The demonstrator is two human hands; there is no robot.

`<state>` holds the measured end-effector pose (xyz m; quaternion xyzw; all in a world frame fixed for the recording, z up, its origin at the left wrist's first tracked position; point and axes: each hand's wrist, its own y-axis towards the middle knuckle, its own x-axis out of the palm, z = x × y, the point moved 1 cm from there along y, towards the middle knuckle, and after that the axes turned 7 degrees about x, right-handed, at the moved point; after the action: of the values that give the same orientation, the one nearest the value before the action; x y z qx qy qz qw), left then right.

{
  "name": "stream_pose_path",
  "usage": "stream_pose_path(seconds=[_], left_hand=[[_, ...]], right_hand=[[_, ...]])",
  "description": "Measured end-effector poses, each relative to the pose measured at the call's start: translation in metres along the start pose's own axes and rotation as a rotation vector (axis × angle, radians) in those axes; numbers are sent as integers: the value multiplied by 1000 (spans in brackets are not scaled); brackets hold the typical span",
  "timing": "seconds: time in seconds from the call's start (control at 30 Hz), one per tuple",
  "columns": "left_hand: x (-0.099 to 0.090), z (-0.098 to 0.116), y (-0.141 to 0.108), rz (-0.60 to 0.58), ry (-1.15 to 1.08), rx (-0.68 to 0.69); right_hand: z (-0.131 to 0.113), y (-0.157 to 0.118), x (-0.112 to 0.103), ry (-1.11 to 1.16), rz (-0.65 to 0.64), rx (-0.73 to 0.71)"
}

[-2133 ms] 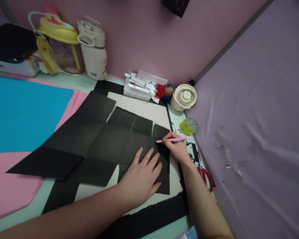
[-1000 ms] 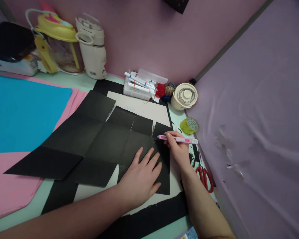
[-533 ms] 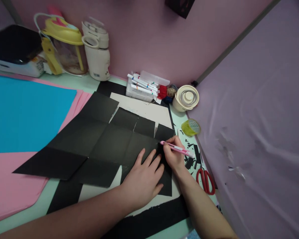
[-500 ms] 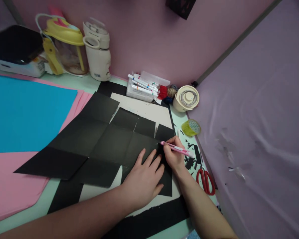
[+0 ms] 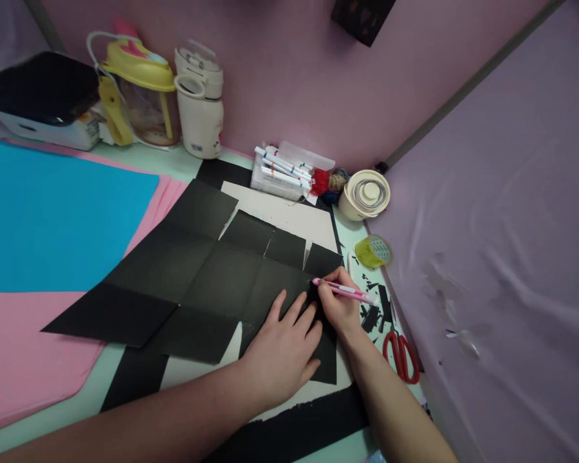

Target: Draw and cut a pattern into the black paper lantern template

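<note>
A creased sheet of black card [image 5: 220, 270], with slits cut in from its edges, lies across the work surface. My left hand [image 5: 282, 354] rests flat on its right part, fingers spread. My right hand [image 5: 340, 302] pinches a slim pink and white pen [image 5: 350, 291], its tip on the card near the right edge. Under the card are a white board [image 5: 289, 213] and more black paper [image 5: 313, 427]. Red-handled scissors [image 5: 401, 355] lie to the right of my right hand, beside black paper scraps [image 5: 370, 317].
A box of white markers [image 5: 280, 177], yarn balls [image 5: 321, 182], a cream lidded pot [image 5: 365, 195] and a yellow tape roll [image 5: 374, 251] stand behind. Farther left are a cream bottle [image 5: 200, 112], a yellow-lidded jug [image 5: 147, 96] and blue paper [image 5: 67, 222] over pink sheets [image 5: 43, 360].
The view has shifted slightly, so everything appears a little farther right. Both hands keep their places on the card, and the pen tip stays at nearly the same spot.
</note>
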<state>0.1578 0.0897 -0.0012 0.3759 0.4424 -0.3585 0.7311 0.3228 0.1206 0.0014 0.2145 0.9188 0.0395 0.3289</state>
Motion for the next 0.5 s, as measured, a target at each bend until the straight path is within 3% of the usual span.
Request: stream_pose_path(seconds=[0.5], left_hand=[[1, -1, 1, 2, 3, 2]], right_hand=[[0, 0, -1, -24, -4, -20]])
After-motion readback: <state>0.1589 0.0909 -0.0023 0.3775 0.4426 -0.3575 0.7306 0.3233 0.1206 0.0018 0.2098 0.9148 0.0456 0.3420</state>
